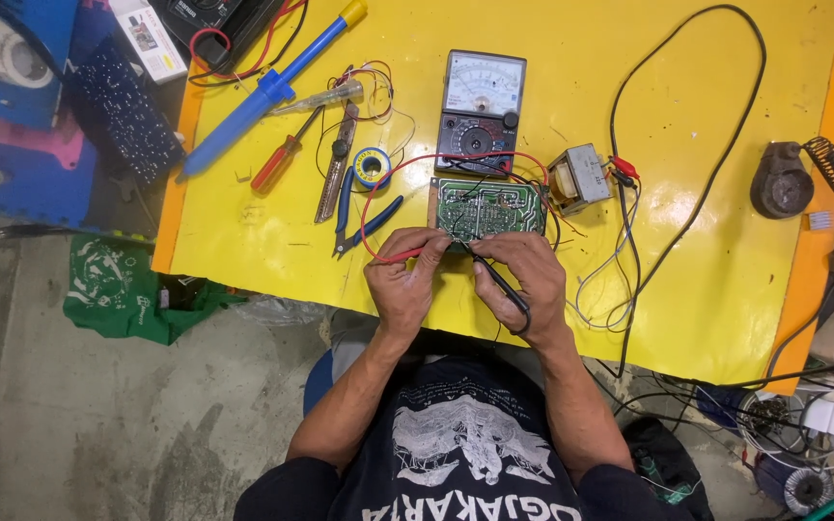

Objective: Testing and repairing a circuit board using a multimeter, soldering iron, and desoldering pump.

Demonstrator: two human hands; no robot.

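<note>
Probes are pinched: the red probe (pixel 400 256) in the left hand (pixel 403 275), the black probe (pixel 506 286) in the right hand (pixel 518 275), tips at the circuit board (pixel 487 209), 12 o'clock from both. Light, stiff and probably fragile, it is best gripped by its edges.

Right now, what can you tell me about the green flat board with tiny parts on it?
The green rectangular circuit board lies flat on the yellow table, just below the grey dial meter. Pale printed lines and small solder spots cover its face. Thin wires cross it. The left hand presses a red probe and the right hand a black probe at its near edge.
</note>
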